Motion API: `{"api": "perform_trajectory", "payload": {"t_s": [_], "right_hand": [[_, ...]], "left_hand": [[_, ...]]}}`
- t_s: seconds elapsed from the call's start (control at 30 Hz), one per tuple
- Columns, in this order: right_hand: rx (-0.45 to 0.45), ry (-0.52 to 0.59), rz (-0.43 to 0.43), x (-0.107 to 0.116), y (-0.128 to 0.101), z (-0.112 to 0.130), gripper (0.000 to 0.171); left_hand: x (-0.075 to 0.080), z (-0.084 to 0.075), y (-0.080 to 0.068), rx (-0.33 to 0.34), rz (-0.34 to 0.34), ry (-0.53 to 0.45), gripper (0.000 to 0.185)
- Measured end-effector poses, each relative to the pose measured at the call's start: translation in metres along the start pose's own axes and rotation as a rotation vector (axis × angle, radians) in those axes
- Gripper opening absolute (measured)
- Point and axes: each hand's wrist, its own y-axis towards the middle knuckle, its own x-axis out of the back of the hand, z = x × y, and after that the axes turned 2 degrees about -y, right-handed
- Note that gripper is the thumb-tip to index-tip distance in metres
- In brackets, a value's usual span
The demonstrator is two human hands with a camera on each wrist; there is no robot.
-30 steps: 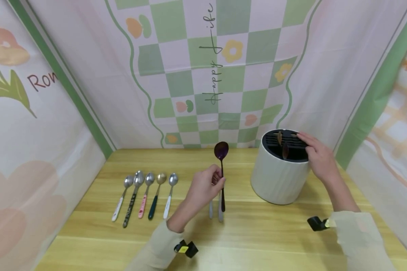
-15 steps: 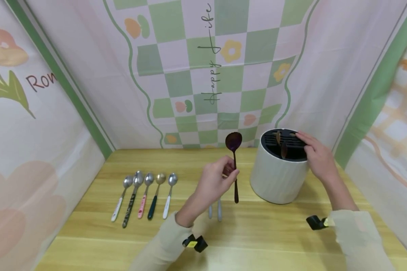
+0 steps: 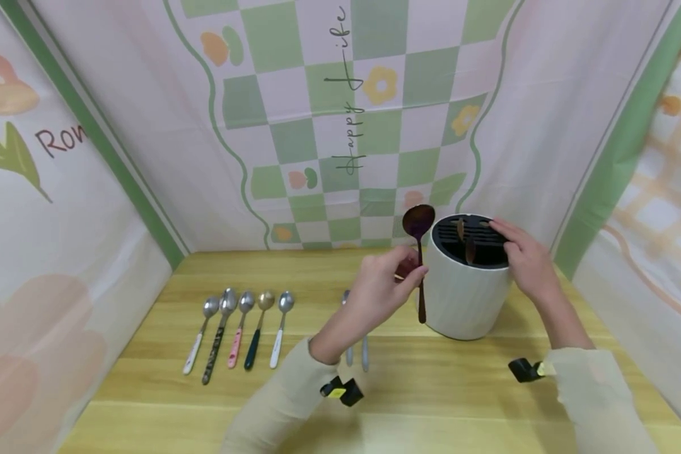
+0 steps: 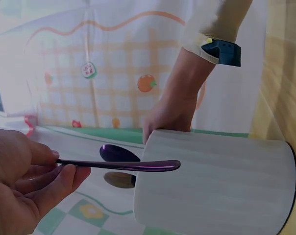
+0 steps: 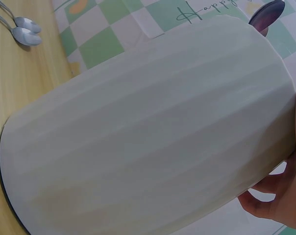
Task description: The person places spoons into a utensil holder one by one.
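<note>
My left hand pinches a dark purple metal spoon by its handle between thumb and fingers, bowl up. The spoon stands at the left side of a white ribbed utensil holder and overlaps it in the head view. Seen from the left wrist, the handle end points toward the holder's wall. My right hand rests on the holder's right rim, its fingers reaching onto the black slotted top. A purple spoon bowl and a gold one stick out of the top.
Several spoons lie in a row at the left, among them a pink-handled spoon and a dark green-handled spoon. Two more spoons lie partly hidden under my left forearm. A patterned cloth hangs behind the wooden table.
My left hand has carried the purple spoon right and up, from over the two middle spoons to beside the holder. The right hand has stayed on the rim.
</note>
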Motion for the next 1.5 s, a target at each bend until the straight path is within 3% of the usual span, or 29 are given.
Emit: {"api": "perform_trajectory", "payload": {"t_s": [0.23, 0.7, 1.2, 1.5], "right_hand": [[0.001, -0.004, -0.008, 0.0, -0.001, 0.002, 0.051], [0.005, -0.042, -0.027, 0.001, 0.0, 0.0, 0.05], [-0.006, -0.034, -0.016, 0.003, 0.001, 0.002, 0.051], [-0.01, -0.012, -0.031, 0.002, 0.0, 0.003, 0.05]], "left_hand": [[-0.002, -0.009, 0.016, -0.055, -0.017, -0.049, 0.007], [-0.007, -0.028, 0.053, -0.073, -0.005, -0.092, 0.011], [-0.02, -0.038, 0.089, -0.112, -0.005, -0.002, 0.015], [-0.031, -0.036, 0.107, -0.061, 0.018, 0.067, 0.017]]}}
